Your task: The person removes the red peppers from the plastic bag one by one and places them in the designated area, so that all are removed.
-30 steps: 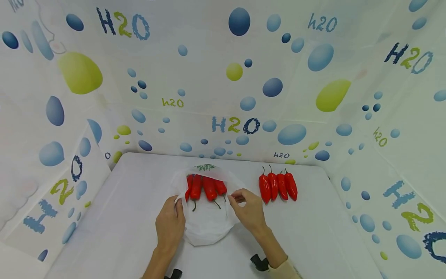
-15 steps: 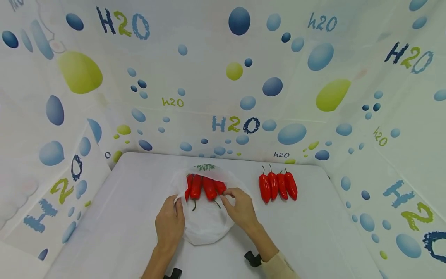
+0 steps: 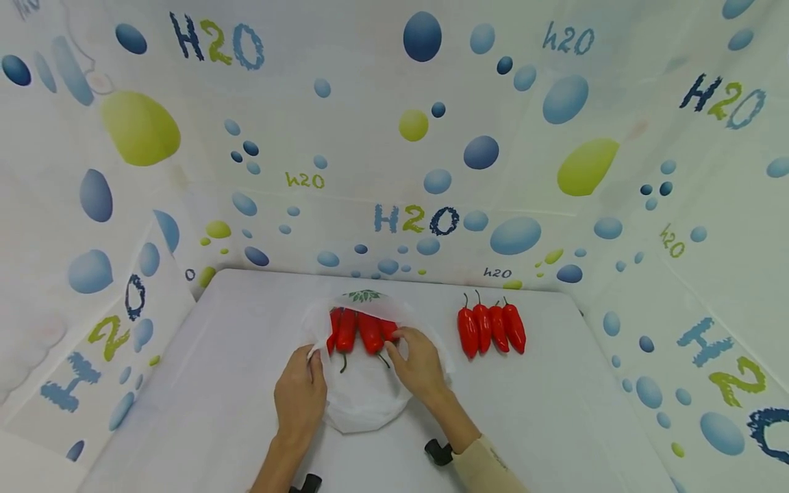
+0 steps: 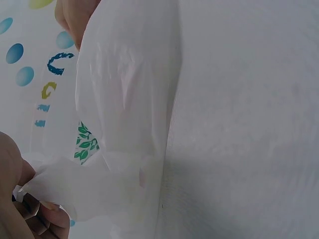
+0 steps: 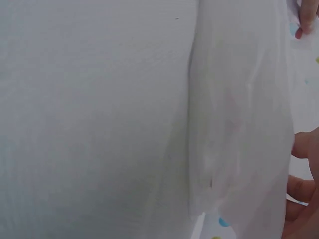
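Note:
In the head view a white plastic bag (image 3: 364,407) lies with its mouth towards me. Several red chili peppers (image 3: 346,332) show inside, their green stems pointing at me. My left hand (image 3: 301,394) pinches the bag's left rim; the left wrist view also shows these fingers (image 4: 55,219) on the plastic. At the right side of the mouth is my right hand (image 3: 419,363), its bent index finger and thumb at the lower end of the rightmost chili pepper inside (image 3: 388,329). Whether they grip it is hidden. The bag (image 5: 239,124) covers most of the right wrist view.
Several more red chili peppers (image 3: 491,329) lie in a row on the white table (image 3: 585,411), right of the bag, stems away from me. A patterned curtain (image 3: 394,171) rises behind the table and along both sides.
My right hand has moved left from the bag's right rim to the rightmost chili pepper inside. The left hand keeps its hold on the bag, and the loose row of chili peppers stays put.

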A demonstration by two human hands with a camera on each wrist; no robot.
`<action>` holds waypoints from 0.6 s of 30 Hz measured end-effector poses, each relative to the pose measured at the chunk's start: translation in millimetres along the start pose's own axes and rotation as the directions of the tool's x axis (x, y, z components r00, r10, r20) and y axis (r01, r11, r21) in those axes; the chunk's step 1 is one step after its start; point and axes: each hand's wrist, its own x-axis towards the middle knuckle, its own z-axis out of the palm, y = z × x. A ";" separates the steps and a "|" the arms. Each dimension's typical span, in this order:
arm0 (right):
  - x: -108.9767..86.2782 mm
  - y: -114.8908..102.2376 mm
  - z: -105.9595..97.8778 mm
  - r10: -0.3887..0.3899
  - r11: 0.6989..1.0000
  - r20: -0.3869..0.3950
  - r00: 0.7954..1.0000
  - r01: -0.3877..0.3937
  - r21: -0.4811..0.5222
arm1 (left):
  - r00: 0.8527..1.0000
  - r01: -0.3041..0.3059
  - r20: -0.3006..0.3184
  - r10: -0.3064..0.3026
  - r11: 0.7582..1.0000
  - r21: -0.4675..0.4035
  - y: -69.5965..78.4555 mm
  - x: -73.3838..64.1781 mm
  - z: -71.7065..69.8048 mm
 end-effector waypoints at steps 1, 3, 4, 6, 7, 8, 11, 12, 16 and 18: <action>-0.1 0.1 0.7 0.011 1.000 0.002 1.000 -0.011 -0.002 | 1.000 0.000 -0.002 0.000 1.000 -0.003 -0.1 0.0 0.2; -0.3 -0.4 1.1 0.028 1.000 0.004 1.000 -0.028 -0.005 | 1.000 0.001 -0.003 -0.001 1.000 -0.003 -0.2 -0.4 0.6; -0.6 -0.8 1.3 0.041 0.999 0.004 0.999 -0.041 -0.012 | 1.000 0.003 -0.001 -0.003 1.000 -0.003 -0.2 -0.6 0.6; -0.8 -2.5 0.4 0.074 0.997 0.010 0.997 -0.073 -0.029 | 1.000 0.008 0.003 -0.008 1.000 -0.002 -0.4 -1.1 0.9; -1.0 -3.1 0.0 0.091 0.995 0.012 0.996 -0.090 -0.036 | 1.000 0.010 0.006 -0.010 1.000 0.000 -0.6 -1.4 1.1; -1.0 -3.6 -0.3 0.102 0.994 0.011 0.995 -0.102 -0.042 | 1.000 0.010 0.007 -0.010 1.000 0.001 -0.7 -1.6 1.3; -0.9 -4.1 -0.9 0.125 0.991 0.010 0.992 -0.125 -0.048 | 1.000 0.003 0.005 -0.003 1.000 0.003 -1.0 -1.7 1.9; -0.9 -4.0 -0.9 0.127 0.991 0.009 0.992 -0.127 -0.048 | 1.000 -0.001 0.001 0.001 1.000 -0.001 -1.2 -1.7 2.2; -0.5 -1.9 0.7 0.141 0.989 0.015 0.990 -0.140 -0.052 | 1.000 -0.009 -0.008 0.009 1.000 -0.006 -1.8 -1.6 2.9; -0.1 0.1 2.6 0.145 0.987 0.018 0.989 -0.143 -0.066 | 1.000 -0.010 -0.010 0.010 1.000 -0.008 -2.2 -1.7 3.3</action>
